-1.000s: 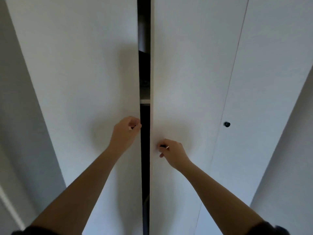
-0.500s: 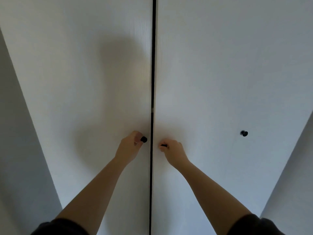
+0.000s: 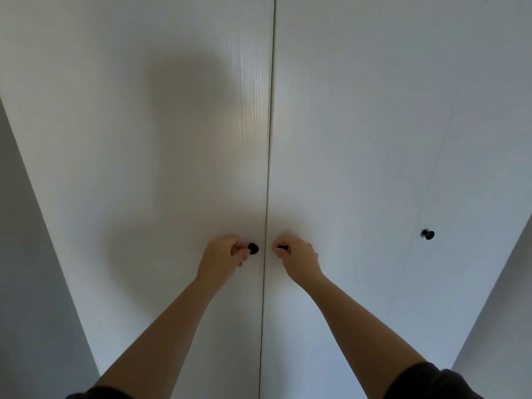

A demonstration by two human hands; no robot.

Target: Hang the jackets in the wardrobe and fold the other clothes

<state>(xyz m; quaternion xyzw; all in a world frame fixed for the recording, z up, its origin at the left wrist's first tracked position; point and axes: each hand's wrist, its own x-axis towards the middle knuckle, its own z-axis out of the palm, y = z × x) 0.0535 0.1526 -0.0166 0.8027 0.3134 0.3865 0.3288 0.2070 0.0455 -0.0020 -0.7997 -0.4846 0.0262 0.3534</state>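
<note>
Well, the white wardrobe [image 3: 144, 139] filled your view, its two doors shut to a thin centre seam [image 3: 269, 139]. Just left of that seam your left hand [image 3: 221, 256] pinched its grip on a black knob [image 3: 253, 248]. Just right of the seam your right hand [image 3: 298, 256] curled its grip around the matching knob [image 3: 281, 248]. A third knob [image 3: 428, 234] sat well to the right of the seam.
</note>
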